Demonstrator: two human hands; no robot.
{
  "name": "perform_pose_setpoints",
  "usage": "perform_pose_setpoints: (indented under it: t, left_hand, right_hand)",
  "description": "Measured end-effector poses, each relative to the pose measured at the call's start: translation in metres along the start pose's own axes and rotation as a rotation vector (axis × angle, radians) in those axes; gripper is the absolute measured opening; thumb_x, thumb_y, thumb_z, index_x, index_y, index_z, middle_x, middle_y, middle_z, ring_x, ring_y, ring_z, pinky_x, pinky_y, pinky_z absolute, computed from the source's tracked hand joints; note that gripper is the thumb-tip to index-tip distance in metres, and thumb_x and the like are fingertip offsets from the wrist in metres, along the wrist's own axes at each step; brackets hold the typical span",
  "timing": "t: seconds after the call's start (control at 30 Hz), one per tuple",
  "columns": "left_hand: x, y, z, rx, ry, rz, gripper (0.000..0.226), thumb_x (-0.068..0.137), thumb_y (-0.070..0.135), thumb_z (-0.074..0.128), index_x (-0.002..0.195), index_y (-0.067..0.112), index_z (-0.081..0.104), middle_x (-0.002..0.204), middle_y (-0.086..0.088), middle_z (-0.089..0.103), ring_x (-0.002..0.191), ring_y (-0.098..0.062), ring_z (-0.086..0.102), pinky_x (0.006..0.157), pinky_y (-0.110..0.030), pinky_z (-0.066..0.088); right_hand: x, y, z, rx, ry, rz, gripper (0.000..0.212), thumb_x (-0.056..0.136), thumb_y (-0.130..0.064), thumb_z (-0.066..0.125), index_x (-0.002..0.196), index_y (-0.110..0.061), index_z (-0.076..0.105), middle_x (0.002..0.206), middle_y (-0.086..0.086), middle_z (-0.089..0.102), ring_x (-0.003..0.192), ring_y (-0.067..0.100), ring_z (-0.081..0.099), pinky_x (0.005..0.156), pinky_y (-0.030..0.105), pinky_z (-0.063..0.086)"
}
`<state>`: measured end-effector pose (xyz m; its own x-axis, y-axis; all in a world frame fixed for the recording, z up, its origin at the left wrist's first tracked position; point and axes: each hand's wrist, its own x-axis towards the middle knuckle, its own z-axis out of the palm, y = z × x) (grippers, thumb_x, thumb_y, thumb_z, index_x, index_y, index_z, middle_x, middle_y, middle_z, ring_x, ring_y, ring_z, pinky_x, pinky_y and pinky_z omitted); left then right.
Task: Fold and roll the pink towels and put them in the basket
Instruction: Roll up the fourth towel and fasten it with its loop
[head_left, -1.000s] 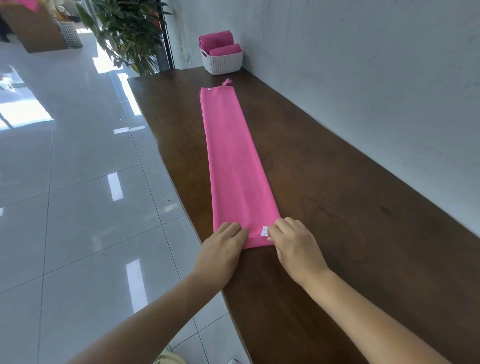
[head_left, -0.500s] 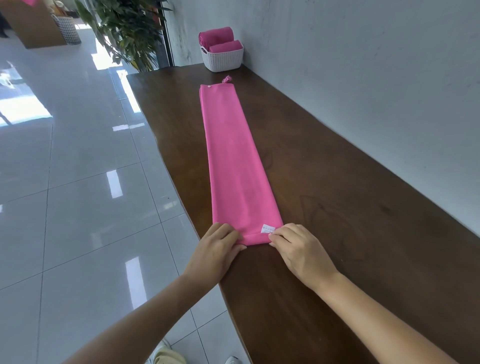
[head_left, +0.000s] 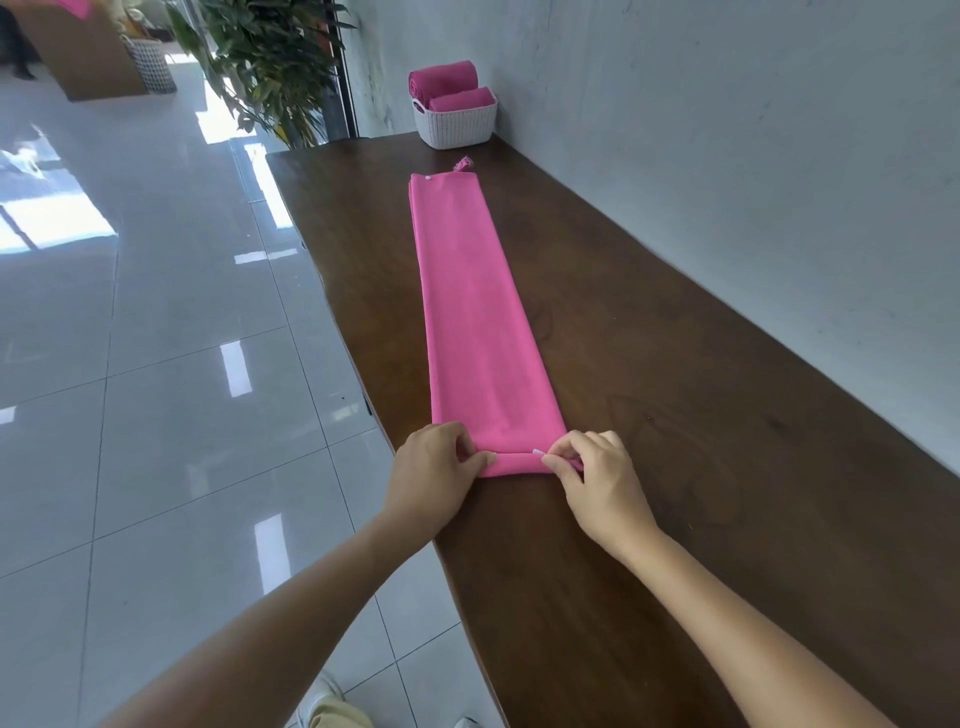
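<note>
A long dark wooden surface (head_left: 675, 467) runs beside a pale grey wall (head_left: 727, 130), with glossy floor tiles (head_left: 156, 415) to the left and a leafy plant (head_left: 270, 62) past its far end. At that far end, against the wall, stands a white basket (head_left: 457, 124) with two rolled towels (head_left: 441, 78) in it (one riding higher than the other).

In the head view, the pink towel (head_left: 478, 312) lies flat on the surface, folded into a narrow strip. Its long axis runs straight away from the person toward the basket. The far end stops just short of the basket, where a small loop (head_left: 462, 164) sticks out.

The near end sits at the hands and is turned over into a low lip. The left hand (head_left: 431, 467) pinches the left corner of that lip. The right hand (head_left: 597, 478) pinches the right corner, beside a small white label (head_left: 537, 453). Neither hand is nearer: each holds one corner, level with the other, and the whole strip lies ahead of them.

The roll probably has to travel forward along that axis, toward the basket. Both hands would need to advance evenly, or the roll may skew to one side.
</note>
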<state>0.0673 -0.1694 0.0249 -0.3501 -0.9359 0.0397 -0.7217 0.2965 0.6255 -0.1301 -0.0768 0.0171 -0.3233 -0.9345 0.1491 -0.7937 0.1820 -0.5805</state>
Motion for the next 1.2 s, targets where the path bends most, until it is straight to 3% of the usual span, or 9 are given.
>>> perform_pose_setpoints:
  t: [0.1, 0.17, 0.27, 0.4, 0.57, 0.7, 0.87, 0.97, 1.2]
  left_hand:
    - [0.002, 0.002, -0.001, 0.001, 0.026, -0.075, 0.036, 0.08, 0.048, 0.081, 0.07, 0.023, 0.057, 0.072, 0.007, 0.061, 0.07, -0.012, 0.058, 0.06, -0.029, 0.05]
    - [0.0, 0.004, -0.002, 0.02, 0.058, -0.065, 0.037, 0.079, 0.048, 0.081, 0.072, 0.022, 0.055, 0.075, 0.008, 0.059, 0.072, -0.012, 0.056, 0.063, -0.03, 0.051]
    - [-0.005, 0.003, 0.0, 0.104, 0.153, 0.114, 0.03, 0.084, 0.039, 0.078, 0.082, 0.021, 0.055, 0.085, 0.01, 0.058, 0.082, -0.015, 0.05, 0.075, -0.032, 0.048]
    - [-0.011, -0.007, 0.012, 0.183, 0.226, 0.416, 0.015, 0.092, 0.023, 0.071, 0.085, 0.017, 0.06, 0.085, 0.004, 0.059, 0.079, -0.018, 0.048, 0.074, -0.04, 0.051]
    - [-0.013, -0.027, 0.015, 0.253, 0.203, 0.497, 0.034, 0.097, 0.048, 0.057, 0.099, 0.016, 0.067, 0.095, 0.003, 0.061, 0.086, -0.018, 0.052, 0.078, -0.033, 0.051]
    - [-0.01, -0.032, 0.015, 0.238, 0.193, 0.463, 0.041, 0.1, 0.05, 0.049, 0.104, 0.016, 0.07, 0.096, 0.002, 0.063, 0.086, -0.02, 0.056, 0.076, -0.038, 0.055]
    - [-0.01, -0.025, 0.013, 0.117, 0.182, 0.334, 0.028, 0.098, 0.043, 0.06, 0.099, 0.017, 0.071, 0.095, 0.006, 0.06, 0.088, -0.016, 0.054, 0.076, -0.031, 0.051]
    - [-0.011, -0.019, 0.009, -0.007, 0.164, 0.205, 0.022, 0.092, 0.041, 0.071, 0.092, 0.019, 0.065, 0.093, 0.011, 0.054, 0.085, -0.011, 0.052, 0.072, -0.024, 0.046]
    - [-0.002, -0.008, 0.0, -0.181, 0.129, -0.052, 0.028, 0.082, 0.048, 0.079, 0.084, 0.03, 0.058, 0.085, 0.015, 0.059, 0.086, -0.009, 0.055, 0.073, -0.03, 0.052]
  right_hand:
    - [0.009, -0.002, -0.001, 0.042, -0.026, 0.127, 0.021, 0.093, -0.043, 0.068, 0.084, -0.026, 0.061, 0.087, -0.013, 0.059, 0.091, 0.009, 0.052, 0.069, 0.019, 0.04]
    - [0.013, -0.001, -0.003, 0.019, -0.016, 0.163, 0.027, 0.09, -0.047, 0.07, 0.081, -0.024, 0.061, 0.087, -0.009, 0.06, 0.094, 0.014, 0.053, 0.08, 0.03, 0.047]
    - [0.018, -0.001, -0.005, 0.001, -0.021, 0.208, 0.032, 0.088, -0.053, 0.07, 0.079, -0.023, 0.062, 0.091, -0.004, 0.064, 0.102, 0.019, 0.054, 0.092, 0.04, 0.049]
    - [0.02, -0.007, -0.004, -0.156, 0.067, 0.148, 0.035, 0.087, -0.055, 0.07, 0.081, -0.022, 0.062, 0.094, -0.005, 0.061, 0.095, 0.014, 0.049, 0.08, 0.029, 0.045]
    - [0.02, -0.013, 0.0, -0.269, 0.154, -0.047, 0.028, 0.089, -0.038, 0.074, 0.08, -0.015, 0.061, 0.083, -0.003, 0.057, 0.079, 0.012, 0.046, 0.071, 0.025, 0.039]
    - [0.01, -0.006, 0.006, -0.362, 0.228, -0.222, 0.023, 0.093, -0.032, 0.07, 0.082, -0.012, 0.066, 0.081, 0.001, 0.061, 0.074, 0.015, 0.053, 0.069, 0.033, 0.056]
    - [0.002, 0.011, 0.006, -0.428, 0.171, -0.356, 0.028, 0.092, -0.043, 0.069, 0.098, -0.015, 0.066, 0.099, 0.0, 0.061, 0.091, 0.016, 0.056, 0.08, 0.031, 0.053]
    - [0.004, 0.015, 0.007, -0.435, 0.163, -0.367, 0.024, 0.092, -0.034, 0.07, 0.105, -0.014, 0.068, 0.105, 0.001, 0.061, 0.097, 0.019, 0.057, 0.083, 0.035, 0.055]
    - [0.018, 0.005, 0.003, -0.303, 0.104, -0.224, 0.019, 0.091, -0.03, 0.072, 0.1, -0.013, 0.071, 0.101, -0.001, 0.067, 0.096, 0.018, 0.059, 0.085, 0.033, 0.054]
